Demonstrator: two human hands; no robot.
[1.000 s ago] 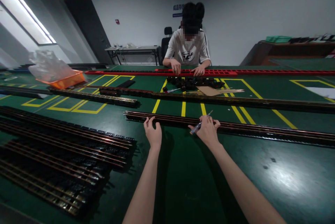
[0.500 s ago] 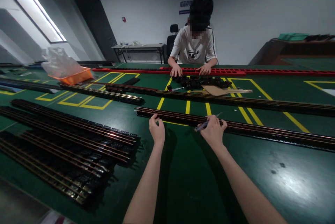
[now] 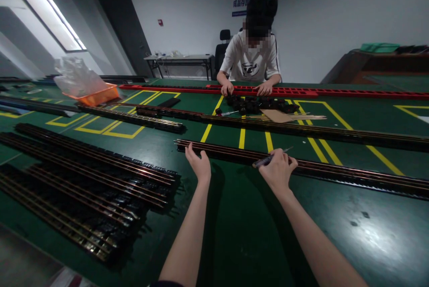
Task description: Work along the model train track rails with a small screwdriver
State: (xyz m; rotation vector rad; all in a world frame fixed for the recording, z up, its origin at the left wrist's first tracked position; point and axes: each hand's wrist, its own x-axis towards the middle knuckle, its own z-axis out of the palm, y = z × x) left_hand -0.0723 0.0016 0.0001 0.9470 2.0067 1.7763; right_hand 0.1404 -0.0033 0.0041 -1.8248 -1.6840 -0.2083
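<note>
A long dark rail with copper strips [image 3: 335,171] lies across the green table in front of me. My left hand [image 3: 199,165] grips its near edge close to the rail's left end, fingers curled over it. My right hand [image 3: 277,170] rests on the same rail further right, fingers closed around a small screwdriver [image 3: 270,158] with a clear handle, its tip pointing up and right.
Several similar rails [image 3: 83,188] are stacked at the left. More long rails [image 3: 301,129] cross the table behind. Opposite, a person in a white shirt [image 3: 251,61] works at a red rail [image 3: 335,93] beside black parts [image 3: 258,106]. An orange tray [image 3: 95,97] holds a plastic bag.
My view has shifted left and down a little. Both hands stay on the rail; the left hand has slid slightly toward the rail's left end.
</note>
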